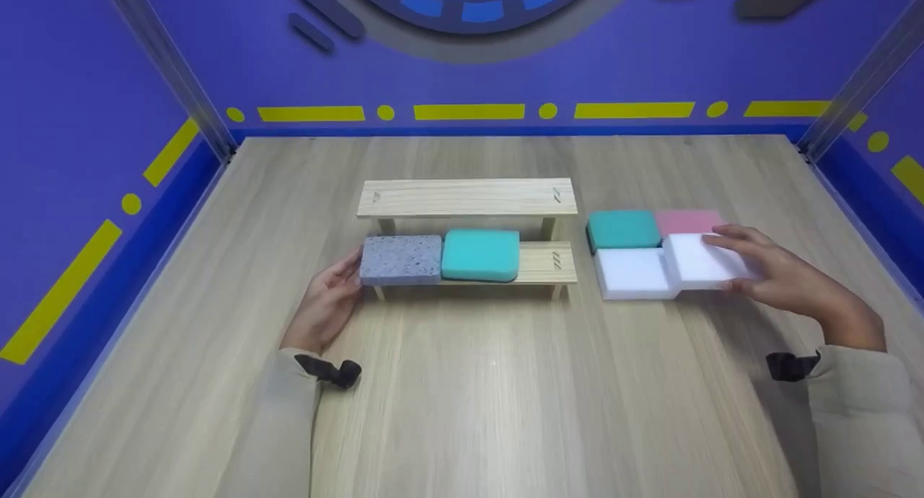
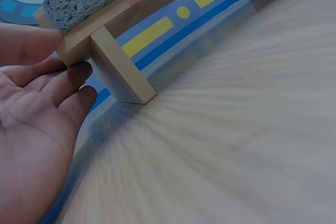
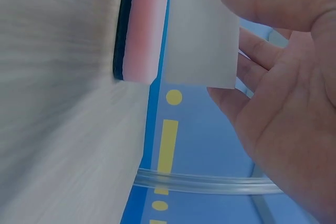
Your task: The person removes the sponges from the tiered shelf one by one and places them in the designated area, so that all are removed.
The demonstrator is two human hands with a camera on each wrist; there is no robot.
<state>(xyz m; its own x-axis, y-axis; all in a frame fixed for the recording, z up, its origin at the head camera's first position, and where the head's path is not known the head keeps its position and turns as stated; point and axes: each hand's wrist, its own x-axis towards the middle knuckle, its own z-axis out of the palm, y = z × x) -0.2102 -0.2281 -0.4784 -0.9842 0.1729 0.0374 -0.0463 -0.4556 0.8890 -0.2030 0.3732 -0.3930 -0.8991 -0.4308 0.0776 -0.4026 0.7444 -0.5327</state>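
Note:
My left hand (image 1: 323,303) grips the left end of a low wooden shelf (image 1: 545,262); the left wrist view shows its thumb at the board's top edge and its fingers below. On this shelf lie a grey pumice-like block (image 1: 401,260) and, right beside it, a turquoise sponge (image 1: 481,255). At the right, my right hand (image 1: 790,274) pinches a white sponge (image 1: 700,260) between thumb and fingers. That sponge is raised and partly hides a pink sponge (image 1: 686,220). Another white sponge (image 1: 635,273) and a teal sponge (image 1: 624,229) lie just left of it.
Behind the low shelf stands a higher wooden shelf (image 1: 465,197); whether the two are joined cannot be told. Blue panels with yellow marks (image 1: 469,112) wall in the wood-grain table (image 1: 462,397) at the back and sides. Metal posts (image 1: 863,79) stand at the back corners.

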